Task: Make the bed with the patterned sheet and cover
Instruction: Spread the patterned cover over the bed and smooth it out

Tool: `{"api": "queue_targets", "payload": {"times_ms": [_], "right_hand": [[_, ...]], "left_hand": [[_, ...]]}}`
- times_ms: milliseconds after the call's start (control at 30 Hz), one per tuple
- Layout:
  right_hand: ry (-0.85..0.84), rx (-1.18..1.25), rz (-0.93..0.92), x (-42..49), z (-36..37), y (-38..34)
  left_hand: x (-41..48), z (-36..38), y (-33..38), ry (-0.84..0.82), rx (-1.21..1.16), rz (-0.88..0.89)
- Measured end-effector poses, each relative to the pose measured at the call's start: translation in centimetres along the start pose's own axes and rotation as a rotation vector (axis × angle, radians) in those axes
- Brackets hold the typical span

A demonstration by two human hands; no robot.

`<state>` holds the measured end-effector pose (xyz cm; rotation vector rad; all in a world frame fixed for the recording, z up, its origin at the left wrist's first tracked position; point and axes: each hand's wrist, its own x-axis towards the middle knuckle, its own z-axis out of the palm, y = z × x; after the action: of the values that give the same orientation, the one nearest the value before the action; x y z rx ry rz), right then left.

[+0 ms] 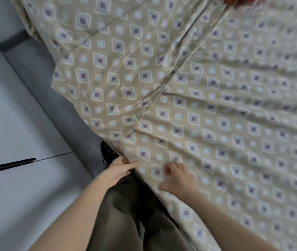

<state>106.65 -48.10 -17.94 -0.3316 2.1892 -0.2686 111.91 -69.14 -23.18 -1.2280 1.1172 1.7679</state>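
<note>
A beige patterned sheet [234,134] with diamonds and circles lies stretched over the bed, with shallow wrinkles running across it. A matching patterned cover [107,57] lies on top at the upper left, and its edge runs diagonally across the bed. My left hand [120,169] grips the sheet's edge at the bed's near corner, thumb on top. My right hand [178,180] rests on the sheet just to the right, fingers spread and slightly bent, blurred by motion.
A grey upholstered bed frame [53,98] runs along the left side above a pale floor [10,124]. A dark thin strip [8,164] lies on the floor. Something red [238,0] shows at the top edge. My dark trousers [135,214] are below.
</note>
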Motion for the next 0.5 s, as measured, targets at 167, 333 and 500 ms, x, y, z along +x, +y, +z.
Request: {"api": "queue_targets", "payload": {"times_ms": [167,333,500], "right_hand": [[0.042,-0.054,0.013,-3.4,2.6,2.9],[0.095,-0.048,0.084,-5.7,4.8,4.2],[0.105,0.035,0.094,-6.1,6.3,5.1]], "left_hand": [[-0.8,2.3,-1.7,0.0,0.143,-0.08],[-2.0,4.1,-3.4,0.013,0.285,-0.142],[-1.7,5.2,-4.6,0.171,0.298,-0.11]]}}
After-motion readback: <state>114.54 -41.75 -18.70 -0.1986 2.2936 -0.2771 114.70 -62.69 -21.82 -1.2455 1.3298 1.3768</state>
